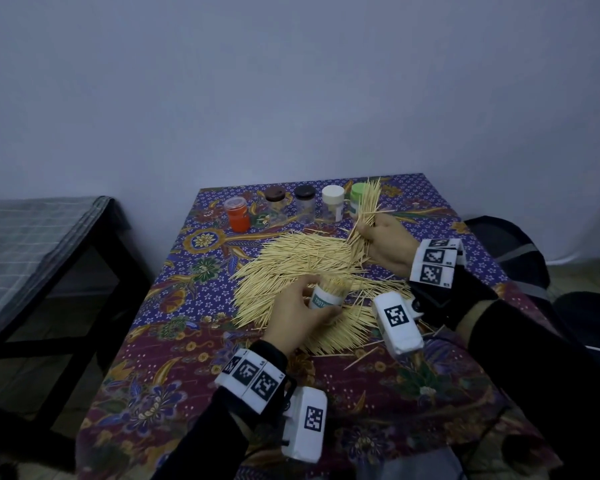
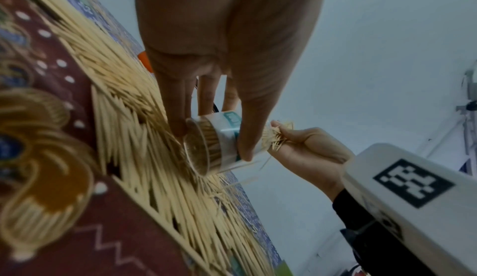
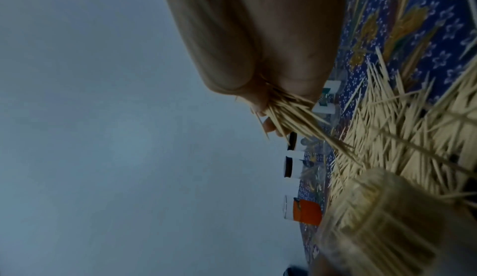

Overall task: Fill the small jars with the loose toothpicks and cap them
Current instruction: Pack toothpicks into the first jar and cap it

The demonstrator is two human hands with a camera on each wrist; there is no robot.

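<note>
A person's left hand [image 1: 293, 315] grips an uncapped, white-labelled jar [image 1: 327, 296] packed w/ toothpicks, thumb and fingers curled round its body, just above the near part of the loose toothpick pile [image 1: 302, 258]. The left wrist view shows the jar [image 2: 215, 144] tilted, its clear base toward the camera, thumb across the label. The right hand [image 1: 387, 242], at the pile's far right edge, is clenched on a bunch of toothpicks [image 1: 368, 206] that fans out past the fingers [image 3: 268, 126] at both ends.

The pile spreads over the middle of a table under a purple floral cloth [image 1: 174, 372]. Beyond the pile, along the far edge, stands a row of capped jars: orange jar w/ clear cap [image 1: 237, 214], two clear jars w/ brown caps [image 1: 277, 202] [image 1: 305, 202], a white-capped jar [image 1: 333, 202] and a green-capped jar [image 1: 355, 199], the last partly hidden by the bunch. Left of the pile, off the table, a dark bench w/ checked cover [image 1: 32, 244].
</note>
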